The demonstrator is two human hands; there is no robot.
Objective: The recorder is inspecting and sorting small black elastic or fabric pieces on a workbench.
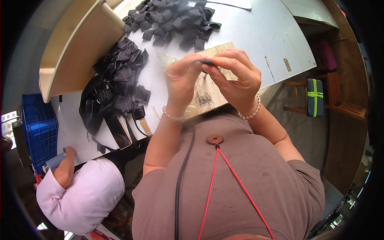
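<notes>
Between my two hands, over a wooden board point(216, 94), is a small piece of black fabric point(205, 62). My left hand point(181, 76) pinches its left end, and my right hand point(239, 76) grips the right end with thumb and fingers. The piece looks folded, though the fingers hide part of it. Clear plastic film point(170, 60) lies beside the board near my left hand. To the left a pile of black fabric pieces and straps point(120, 80) rests on the white table point(256, 36). Another heap of black fabric pieces point(176, 20) lies farther back.
A curved wooden panel point(76, 52) rises at the table's left, with a blue plastic crate point(39, 128) beyond it. At lower left sits another person in a pale pink top point(88, 196). A stool with a strapped dark cushion point(315, 97) stands at right.
</notes>
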